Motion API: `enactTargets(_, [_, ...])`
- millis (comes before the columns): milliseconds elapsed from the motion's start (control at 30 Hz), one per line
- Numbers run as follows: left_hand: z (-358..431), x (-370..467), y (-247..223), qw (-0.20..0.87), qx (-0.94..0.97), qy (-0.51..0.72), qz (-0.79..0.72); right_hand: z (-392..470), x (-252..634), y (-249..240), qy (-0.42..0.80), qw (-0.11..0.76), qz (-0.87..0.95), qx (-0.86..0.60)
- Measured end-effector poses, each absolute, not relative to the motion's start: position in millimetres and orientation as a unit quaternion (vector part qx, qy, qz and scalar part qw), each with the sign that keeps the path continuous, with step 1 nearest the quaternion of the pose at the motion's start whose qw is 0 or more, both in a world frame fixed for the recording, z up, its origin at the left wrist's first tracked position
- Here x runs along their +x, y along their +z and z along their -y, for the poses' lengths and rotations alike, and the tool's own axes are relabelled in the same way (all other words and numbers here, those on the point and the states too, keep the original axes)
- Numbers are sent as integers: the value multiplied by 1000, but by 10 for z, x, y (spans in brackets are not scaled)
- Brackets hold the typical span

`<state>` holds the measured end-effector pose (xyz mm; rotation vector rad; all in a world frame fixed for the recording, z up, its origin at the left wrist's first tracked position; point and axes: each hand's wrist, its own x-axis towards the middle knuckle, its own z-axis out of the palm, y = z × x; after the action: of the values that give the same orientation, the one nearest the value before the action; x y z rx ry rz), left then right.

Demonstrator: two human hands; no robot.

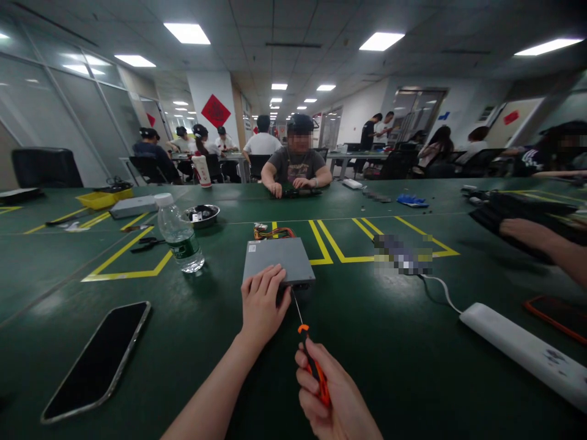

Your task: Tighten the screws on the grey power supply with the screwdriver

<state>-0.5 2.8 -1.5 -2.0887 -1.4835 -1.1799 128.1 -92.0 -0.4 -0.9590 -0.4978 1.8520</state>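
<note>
A grey computer power supply unit point(282, 253) lies on the green table in front of me, its bundle of coloured cables point(275, 233) at the far side. My left hand point(263, 299) grips its near left corner, fingers over the top cover and thumb by the front face. In my right hand point(321, 382) is a screwdriver point(316, 366) with an orange and black handle, fingers wrapped around it. Its thin shaft points up and away, the tip at the unit's near face, below the thumb. Whether the tip sits in a screw is too small to tell.
A water bottle point(180, 235) and a metal bowl point(202, 215) stand to the left, with a phone point(98, 360) nearer me. At right lie a white power strip point(523, 351) and its cable. Across the table sits a person point(298, 162); another person's arm point(545, 238) reaches in from the right.
</note>
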Motion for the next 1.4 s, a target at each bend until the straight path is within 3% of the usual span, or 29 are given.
enactTargets(1400, [-27,-3,-9,181,-732,-396,524,897,1250,162,764,506,-46,-399])
